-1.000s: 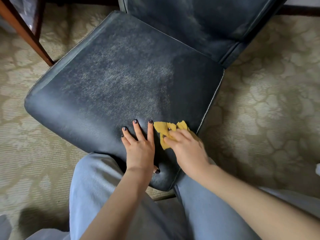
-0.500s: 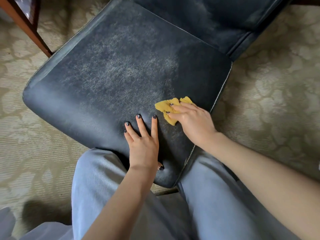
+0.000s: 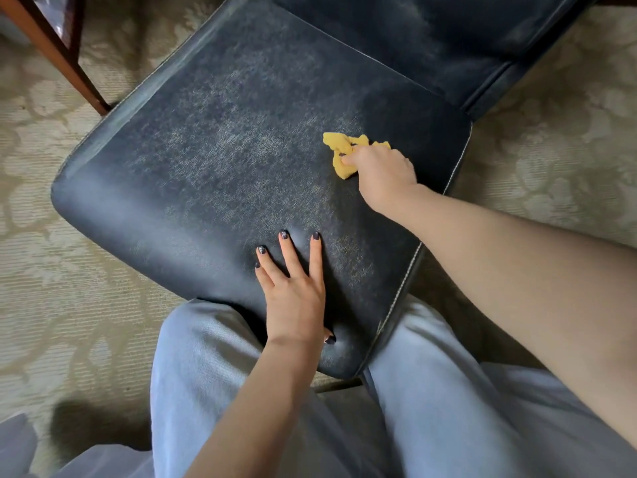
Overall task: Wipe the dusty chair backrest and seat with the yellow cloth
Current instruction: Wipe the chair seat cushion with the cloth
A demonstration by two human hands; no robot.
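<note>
Our left hand (image 3: 296, 298) spread flat at seat (image 3: 206, 150) 6 o'clock, likely steadying it; right hand (image 3: 382, 167) pinches bunched cloth (image 3: 341, 157), 2 o'clock, scrubbing dust.

Right hand (image 3: 383, 168) and yellow cloth (image 3: 337, 142) now farther up the seat (image 3: 224, 150)

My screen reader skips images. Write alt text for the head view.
A right hand grips a crumpled yellow cloth on a dusty dark chair seat, while the left hand rests flat near its front edge. The backrest shows at top.
</note>
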